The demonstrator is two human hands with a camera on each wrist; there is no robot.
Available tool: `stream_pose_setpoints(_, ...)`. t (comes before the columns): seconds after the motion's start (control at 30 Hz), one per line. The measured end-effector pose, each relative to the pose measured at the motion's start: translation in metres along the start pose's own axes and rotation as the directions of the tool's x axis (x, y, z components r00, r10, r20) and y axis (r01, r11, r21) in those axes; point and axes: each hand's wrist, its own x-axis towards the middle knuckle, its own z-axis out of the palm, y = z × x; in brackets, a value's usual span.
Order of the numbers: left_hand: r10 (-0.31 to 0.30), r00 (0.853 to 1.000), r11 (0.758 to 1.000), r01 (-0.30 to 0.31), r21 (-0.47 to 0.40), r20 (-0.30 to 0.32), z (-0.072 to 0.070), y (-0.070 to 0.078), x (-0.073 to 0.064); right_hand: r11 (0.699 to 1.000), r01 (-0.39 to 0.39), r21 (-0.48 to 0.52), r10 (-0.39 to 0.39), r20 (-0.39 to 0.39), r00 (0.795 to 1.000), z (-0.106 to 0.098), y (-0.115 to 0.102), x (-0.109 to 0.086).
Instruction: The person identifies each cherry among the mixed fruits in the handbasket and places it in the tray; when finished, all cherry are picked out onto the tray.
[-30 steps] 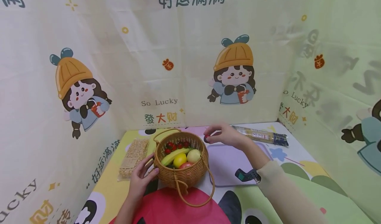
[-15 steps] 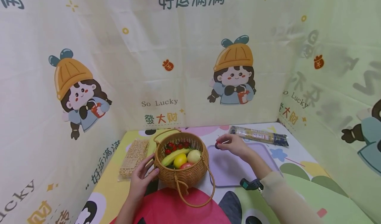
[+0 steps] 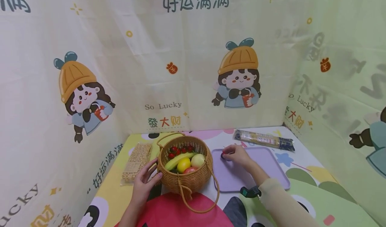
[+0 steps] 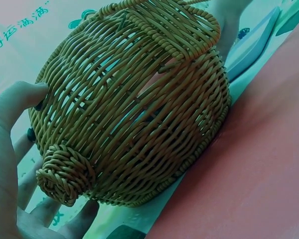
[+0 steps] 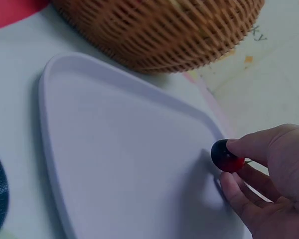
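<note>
My right hand (image 3: 237,156) pinches a dark red cherry (image 3: 222,155) between thumb and fingertips, over the far left part of a lilac tray (image 3: 230,180). Close up in the right wrist view, the cherry (image 5: 227,156) looks near black on one side and bright red on the other. My left hand (image 3: 144,181) rests against the left side of a wicker basket (image 3: 185,181), fingers spread about a woven knob (image 4: 65,174). Inside the basket lie a banana (image 3: 178,161), a lemon (image 3: 183,165), a pale round fruit (image 3: 198,160), a reddish fruit (image 3: 190,170) and several small red fruits (image 3: 178,151).
A clear bag of yellowish kernels (image 3: 137,161) lies left of the basket. Behind the tray is a long wrapped packet (image 3: 263,139). The basket's rope handle (image 3: 200,212) hangs down toward the front. Printed cloth walls (image 3: 193,69) enclose the table.
My right hand has moved from beside the basket's rim to the right and down over the tray, carrying the cherry. My left hand stays at the basket. The head view has shifted slightly.
</note>
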Motion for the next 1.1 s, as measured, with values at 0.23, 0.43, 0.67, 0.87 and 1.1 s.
stream_pose_setpoints(0.23, 0.003, 1.000, 1.000, -0.003, -0.005, 0.011, 0.001, 0.000, -0.001, 0.999, -0.006, -0.037, 0.006, -0.023, 1.000, 0.007, 0.004, 0.000)
stream_pose_setpoints(0.43, 0.003, 1.000, 1.000, -0.003, 0.004, 0.007, 0.001, 0.001, -0.001, 0.999, -0.027, -0.033, 0.026, -0.025, 0.999, 0.008, 0.004, 0.000)
stream_pose_setpoints(0.67, -0.008, 1.000, 1.000, 0.008, 0.009, 0.004, 0.001, 0.001, -0.001, 0.999, -0.025, -0.024, 0.024, -0.045, 0.999, 0.007, 0.005, -0.001)
stream_pose_setpoints(0.87, -0.011, 1.000, 1.000, 0.011, 0.009, -0.004, 0.001, 0.000, -0.002, 0.999, -0.024, -0.025, 0.022, -0.051, 0.998, 0.003, 0.008, -0.005)
stream_pose_setpoints(1.1, -0.007, 1.000, 1.000, 0.007, 0.023, 0.000, 0.001, 0.001, -0.002, 1.000, -0.020, -0.019, 0.018, -0.094, 0.995, -0.009, -0.005, -0.011)
